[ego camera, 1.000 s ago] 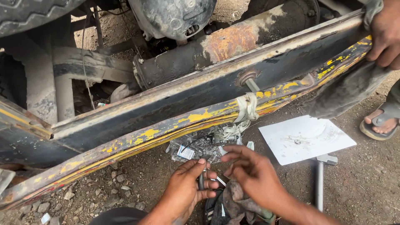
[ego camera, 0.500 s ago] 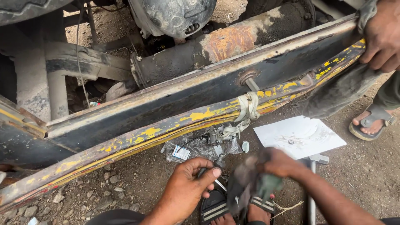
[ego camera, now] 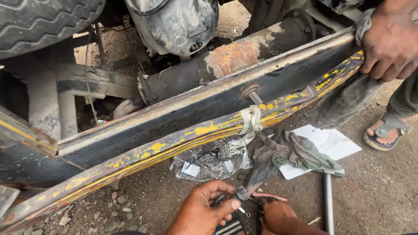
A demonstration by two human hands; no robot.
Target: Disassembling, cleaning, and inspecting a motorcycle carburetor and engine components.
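At the bottom edge, the left hand pinches a small dark metal part between thumb and fingers, and the right hand is curled around red-handled pliers just beside it — the part is off the vehicle, not yet fitted anywhere. Behind lie a dirty rag, a clear plastic bag of parts and white paper on the ground. Further back is the yellow-black bumper beam, where another person's hand rests.

Outdoor roadside vehicle repair spot, bare gravel ground, underside of a heavy vehicle with a worn tyre, rusty axle tube, chipped yellow-and-black chassis beam, greasy rag, steel hammer on the dirt
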